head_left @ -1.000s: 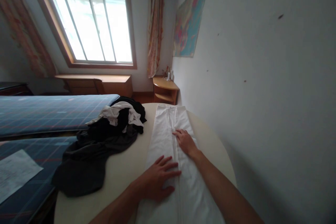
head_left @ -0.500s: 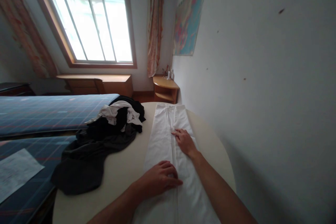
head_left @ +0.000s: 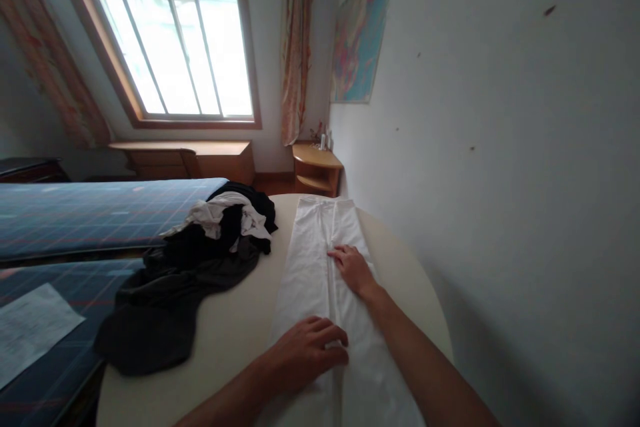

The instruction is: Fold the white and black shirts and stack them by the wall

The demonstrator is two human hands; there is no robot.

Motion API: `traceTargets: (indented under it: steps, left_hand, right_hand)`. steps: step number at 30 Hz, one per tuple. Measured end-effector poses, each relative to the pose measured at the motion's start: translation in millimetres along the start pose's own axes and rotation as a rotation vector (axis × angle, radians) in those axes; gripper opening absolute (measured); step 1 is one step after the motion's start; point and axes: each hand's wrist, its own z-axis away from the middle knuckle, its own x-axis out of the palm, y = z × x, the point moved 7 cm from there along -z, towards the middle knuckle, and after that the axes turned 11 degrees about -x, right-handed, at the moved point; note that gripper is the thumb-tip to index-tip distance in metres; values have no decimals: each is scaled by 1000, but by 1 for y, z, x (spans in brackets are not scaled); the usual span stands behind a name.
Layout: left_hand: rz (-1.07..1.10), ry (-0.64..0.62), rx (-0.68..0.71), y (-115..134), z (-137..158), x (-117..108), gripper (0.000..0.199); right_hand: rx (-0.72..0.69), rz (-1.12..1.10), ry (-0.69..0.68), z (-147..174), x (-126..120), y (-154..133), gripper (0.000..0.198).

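Note:
White trousers [head_left: 311,260] lie lengthwise on the round cream table [head_left: 240,320], waistband at the far end, legs side by side toward me. My right hand [head_left: 351,268] rests on them below the waist, fingers stretched out and touching the fabric near the gap between the legs. Nearer to me, my left hand [head_left: 310,350] is at the left leg's inner edge. Its fingers are bent and its thumb is close to the index fingertip, pinching the cloth there. The lower ends of the legs run out of view.
A pile of dark and white clothes [head_left: 200,273] covers the table's left side. Blue plaid mattresses [head_left: 100,213] lie to the left, with a sheet of paper [head_left: 37,330] on the nearer one. A bare wall [head_left: 500,213] stands close on the right.
My left hand has shifted slightly toward me, its fingertips now closer to the thumb. The gap between the trouser legs looks a little wider. My right hand has hardly moved.

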Motion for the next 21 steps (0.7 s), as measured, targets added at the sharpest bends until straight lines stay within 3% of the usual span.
traceTargets:
  steps: [8,17,21]
  left_hand:
    - [54,-83,12,4,-1,0,12]
    - [87,-59,5,2,1,-4,16]
    - [117,-111,-17,2,2,-8,11]
  right_hand:
    - [-3,290,-146,-36,-8,8,37]
    - [-7,291,-120,-52,-15,4,32]
    - [-7,238,-121,-46,-5,6,33]
